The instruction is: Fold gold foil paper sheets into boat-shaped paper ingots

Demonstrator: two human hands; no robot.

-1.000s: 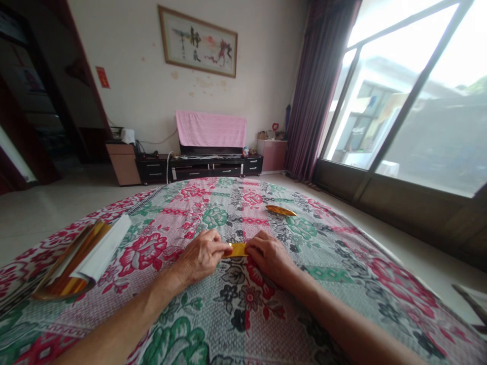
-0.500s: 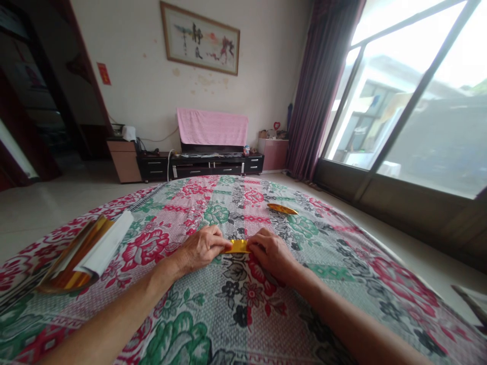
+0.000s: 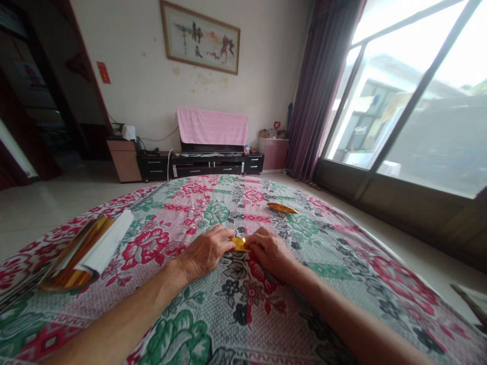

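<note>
Between my two hands, low over the flowered tablecloth [image 3: 228, 304], is a small strip of shiny gold foil paper [image 3: 240, 244]. My left hand [image 3: 209, 248] pinches its left end between thumb and fingers. At the right end, my right hand [image 3: 269, 251] grips it with curled fingers that hide that end. Beyond my right hand lies a pointed, boat-shaped folded gold paper piece [image 3: 282, 208]. To the left rests a stack of gold and white paper sheets [image 3: 104, 246], loosely curled.
The cloth covers a round table. Past its far edge stand a low black cabinet [image 3: 207, 167] and a screen draped with a pink towel [image 3: 213, 126]. A purple curtain [image 3: 312, 91] and large window [image 3: 399, 101] are at the right.
My left hand has shifted slightly right along the foil strip, and its fingers have moved closer to my right hand. Less of the strip shows. My right hand stays nearly still.
</note>
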